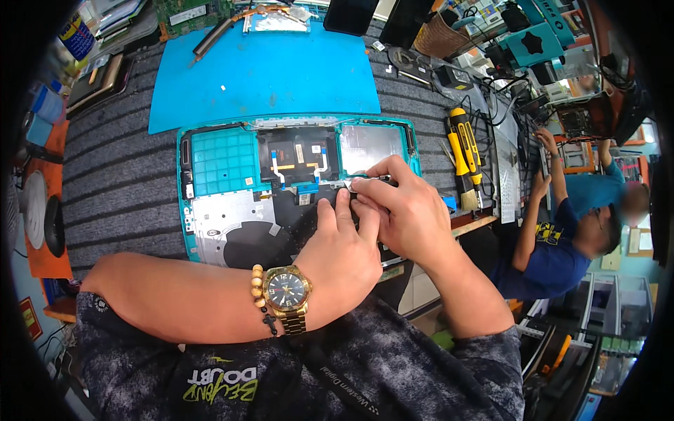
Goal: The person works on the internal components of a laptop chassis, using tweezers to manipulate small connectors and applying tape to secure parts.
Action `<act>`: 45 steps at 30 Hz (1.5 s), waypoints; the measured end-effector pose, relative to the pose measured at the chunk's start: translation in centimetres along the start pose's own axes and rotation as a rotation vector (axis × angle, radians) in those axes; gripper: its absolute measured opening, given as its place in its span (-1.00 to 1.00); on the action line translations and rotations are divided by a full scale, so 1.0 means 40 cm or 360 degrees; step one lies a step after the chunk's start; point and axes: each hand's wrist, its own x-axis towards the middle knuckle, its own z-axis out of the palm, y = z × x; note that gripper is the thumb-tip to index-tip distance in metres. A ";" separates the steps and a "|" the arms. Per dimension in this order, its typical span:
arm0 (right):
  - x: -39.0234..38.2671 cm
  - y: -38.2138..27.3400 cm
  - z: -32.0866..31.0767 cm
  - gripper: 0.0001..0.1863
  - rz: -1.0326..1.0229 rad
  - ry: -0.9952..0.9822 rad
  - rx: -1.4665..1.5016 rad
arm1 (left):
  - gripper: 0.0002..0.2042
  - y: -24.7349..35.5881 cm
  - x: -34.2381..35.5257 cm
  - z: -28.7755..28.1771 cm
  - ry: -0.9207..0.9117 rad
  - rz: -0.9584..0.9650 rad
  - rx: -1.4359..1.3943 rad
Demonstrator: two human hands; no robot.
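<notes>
An opened teal laptop casing [214,158] lies before me, with a black central section, white ribbon cables [323,165] and a silver plate at lower left. My left hand [345,245], wearing a watch and beads, rests on the casing, fingers bent and somewhat apart, fingertips touching near the middle. My right hand [404,210] bends over a small silvery piece [349,184] right of the cables, its fingers closed; what they grip is too small and partly hidden to make out.
A blue mat [267,84] lies behind the casing on the grey ribbed bench [112,168]. Right are a yellow-black screwdriver [467,151], a brush [469,200] and black cables. Electronics and stacked items ring the bench. Two co-workers [551,259] work at the far right.
</notes>
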 end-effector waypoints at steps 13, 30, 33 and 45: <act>0.121 0.036 -0.103 -0.79 -0.0399 -0.0354 -0.0288 | -0.60 -0.012 0.018 -0.024 -0.0186 0.0043 -0.0013; 0.043 0.046 -0.034 -0.77 -0.0024 -0.0130 0.0220 | -0.61 -0.014 0.020 -0.022 -0.0135 0.0016 -0.0026; 0.043 0.048 -0.030 -0.82 -0.0011 -0.0098 0.0246 | -0.61 -0.012 0.019 -0.021 -0.0124 0.0009 0.0001; 0.026 0.034 0.002 -0.75 -0.0092 0.0047 0.0030 | -0.61 -0.012 0.020 -0.021 -0.0146 0.0025 -0.0039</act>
